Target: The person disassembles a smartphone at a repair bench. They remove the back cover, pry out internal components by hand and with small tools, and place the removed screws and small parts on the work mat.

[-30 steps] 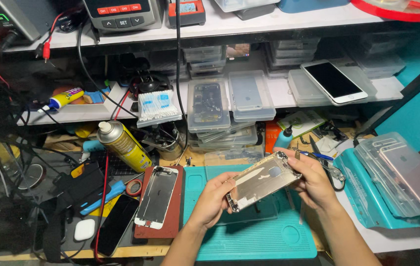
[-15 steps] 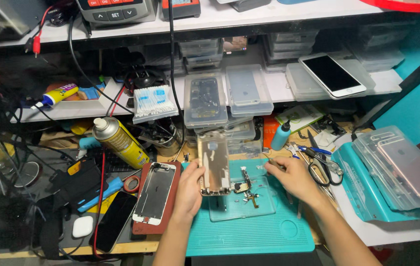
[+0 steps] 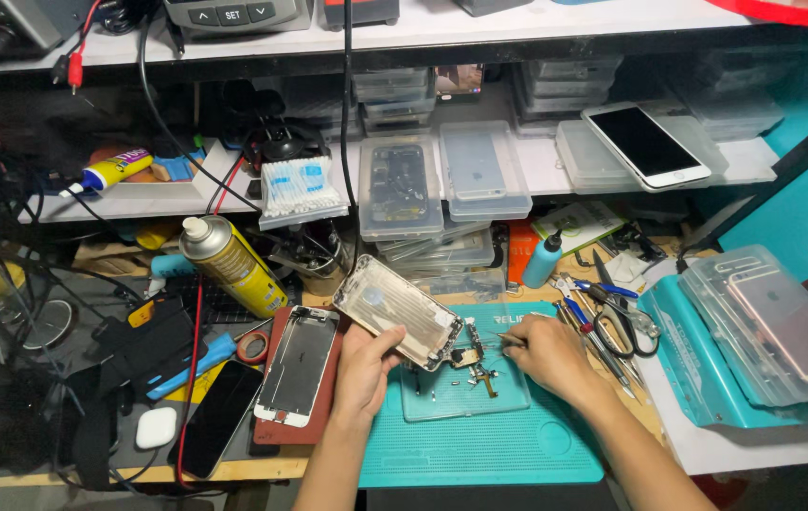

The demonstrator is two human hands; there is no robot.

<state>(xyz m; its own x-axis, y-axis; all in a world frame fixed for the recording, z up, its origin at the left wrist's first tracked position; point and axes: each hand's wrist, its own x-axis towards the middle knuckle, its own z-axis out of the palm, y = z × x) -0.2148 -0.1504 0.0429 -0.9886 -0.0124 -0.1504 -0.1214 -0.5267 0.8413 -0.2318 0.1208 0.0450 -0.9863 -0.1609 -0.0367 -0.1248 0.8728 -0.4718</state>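
Observation:
My left hand grips a gold phone housing by its lower edge and tilts it up above the teal work mat. Its back faces me, slanting up to the left. My right hand rests on the mat just right of the housing and pinches thin tweezers, whose tip points left at the housing's lower corner. Small loose phone parts lie on a clear tray on the mat, under the two hands.
A phone screen lies on a brown pad left of the mat, a dark phone beside it. A yellow spray can leans at the back left. Scissors and hand tools lie right; clear boxes with phones stack far right.
The housing went from held in both hands, to upright in my left hand, to tilted left. My right hand left it, reached right, and now holds tweezers by its corner.

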